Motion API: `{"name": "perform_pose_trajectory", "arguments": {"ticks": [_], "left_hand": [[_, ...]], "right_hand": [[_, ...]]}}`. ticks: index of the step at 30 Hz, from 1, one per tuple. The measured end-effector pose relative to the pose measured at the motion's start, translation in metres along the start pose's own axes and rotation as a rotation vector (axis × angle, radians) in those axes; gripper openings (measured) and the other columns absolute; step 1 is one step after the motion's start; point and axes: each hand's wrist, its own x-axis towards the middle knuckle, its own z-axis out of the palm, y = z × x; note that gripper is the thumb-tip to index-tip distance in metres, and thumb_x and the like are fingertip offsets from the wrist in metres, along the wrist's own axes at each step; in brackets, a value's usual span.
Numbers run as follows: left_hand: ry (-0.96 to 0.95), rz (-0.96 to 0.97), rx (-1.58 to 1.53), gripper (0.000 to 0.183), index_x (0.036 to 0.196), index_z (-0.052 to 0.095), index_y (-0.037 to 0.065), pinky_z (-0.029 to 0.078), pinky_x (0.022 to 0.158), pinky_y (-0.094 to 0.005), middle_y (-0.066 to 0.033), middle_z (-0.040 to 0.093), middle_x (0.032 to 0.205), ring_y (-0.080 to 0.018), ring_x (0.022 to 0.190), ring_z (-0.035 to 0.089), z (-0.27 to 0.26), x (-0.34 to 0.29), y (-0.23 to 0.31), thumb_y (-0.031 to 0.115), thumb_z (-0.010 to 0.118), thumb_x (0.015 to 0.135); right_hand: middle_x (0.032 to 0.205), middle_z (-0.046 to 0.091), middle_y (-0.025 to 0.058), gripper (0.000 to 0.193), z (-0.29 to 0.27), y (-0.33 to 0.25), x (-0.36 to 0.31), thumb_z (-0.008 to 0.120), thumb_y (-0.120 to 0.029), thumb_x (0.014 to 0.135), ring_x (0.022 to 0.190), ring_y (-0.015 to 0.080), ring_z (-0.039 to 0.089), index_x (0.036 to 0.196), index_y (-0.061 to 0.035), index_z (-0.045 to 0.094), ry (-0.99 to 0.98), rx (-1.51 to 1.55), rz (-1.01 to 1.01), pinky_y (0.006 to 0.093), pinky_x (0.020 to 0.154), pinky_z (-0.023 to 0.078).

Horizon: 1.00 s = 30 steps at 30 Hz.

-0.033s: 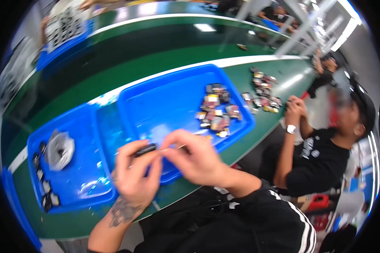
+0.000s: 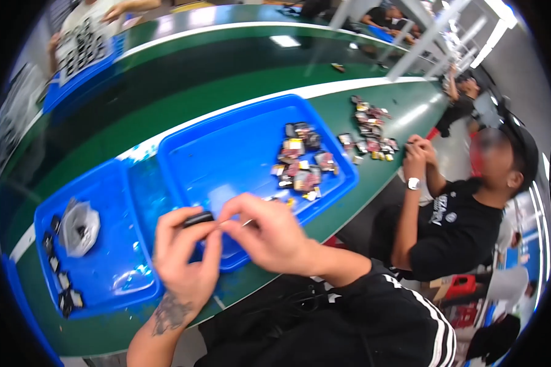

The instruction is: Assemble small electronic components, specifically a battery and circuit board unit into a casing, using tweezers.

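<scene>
Left fingers: the left hand [image 2: 180, 257] pinches a small black part [image 2: 198, 218] between thumb and forefinger, holding it at the top of the fist, above the near edge of the large blue tray [image 2: 226, 140].
Right fingers: the right hand [image 2: 266, 235] has its fingertips drawn narrow and pressed to the right end of the small black part; whether they grip something tiny of their own I cannot tell, since motion blur hides it.
Where the part lies: between the two hands, touching both, raised off the table [image 2: 165, 104] and just in front of the person's chest.
Long axis: the part lies roughly left to right across the view, tilted slightly up at its right end, which points at the right fingertips.
Nearer hand: the left carries it; the right meets it from the right side and from slightly above.
Near surroundings: a heap of small mixed pieces [image 2: 300, 162] sits in the far right corner of the large blue tray, well apart from the hands.
Left side: a smaller blue tray [image 2: 113, 244] holds a clear plastic bag [image 2: 78, 226] and a row of dark parts [image 2: 60, 275] along its left wall.
Further out: another scatter of pieces [image 2: 370, 131] lies on the green table in front of a seated co-worker [image 2: 459, 214] in black.
</scene>
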Motion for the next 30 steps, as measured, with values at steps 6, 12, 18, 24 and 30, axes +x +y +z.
{"name": "perform_pose_trajectory", "arguments": {"ticks": [6,12,18,24,30], "left_hand": [[-0.248,-0.645,-0.861,0.009,0.094,0.062,-0.007,0.059,0.065,-0.0259,-0.0107,0.056,0.097,-0.0170,0.090,0.062,-0.006,0.008,-0.003,-0.005,0.061,0.085],[-0.220,-0.454,-0.609,0.011,0.094,0.069,-0.001,0.059,0.066,-0.0242,-0.0086,0.054,0.105,-0.0152,0.091,0.062,0.007,0.006,-0.002,-0.002,0.068,0.082],[-0.146,-0.466,-0.552,0.016,0.098,0.068,-0.005,0.062,0.067,-0.0263,-0.0112,0.053,0.110,-0.0174,0.090,0.064,0.000,0.005,0.000,-0.007,0.066,0.082],[-0.109,-0.407,-0.563,0.017,0.100,0.070,-0.001,0.058,0.064,-0.0217,-0.0091,0.055,0.108,-0.0133,0.082,0.065,0.004,0.000,0.000,-0.002,0.068,0.083],[-0.162,-0.472,-0.653,0.018,0.101,0.071,-0.001,0.058,0.064,-0.0213,-0.0094,0.055,0.110,-0.0134,0.080,0.066,0.003,0.000,0.001,-0.002,0.068,0.083]], "right_hand": [[0.085,0.063,0.0134,0.017,0.003,0.012,-0.001,0.061,0.002,0.080,0.073,0.0328,0.065,0.095,-0.0025,0.057,0.031,-0.136,-0.227,0.0378,0.059,0.050],[0.066,0.053,-0.0029,0.011,-0.010,0.023,-0.016,0.065,0.000,0.085,0.055,-0.0002,0.038,0.095,-0.0018,0.067,0.222,0.117,0.056,0.0188,0.047,0.027],[0.056,0.043,-0.0026,0.013,0.002,0.021,-0.015,0.072,0.002,0.078,0.050,0.0050,0.035,0.090,-0.0014,0.071,0.244,0.033,-0.085,0.0222,0.047,0.026],[0.055,0.044,-0.0018,0.017,0.006,0.019,-0.011,0.074,0.002,0.076,0.049,0.0065,0.035,0.092,-0.0020,0.072,0.284,-0.033,-0.174,0.0241,0.046,0.026],[0.054,0.045,-0.0018,0.017,0.005,0.021,-0.012,0.074,0.003,0.075,0.050,0.0069,0.036,0.091,-0.0017,0.073,0.290,-0.092,-0.184,0.0242,0.046,0.026]]}}
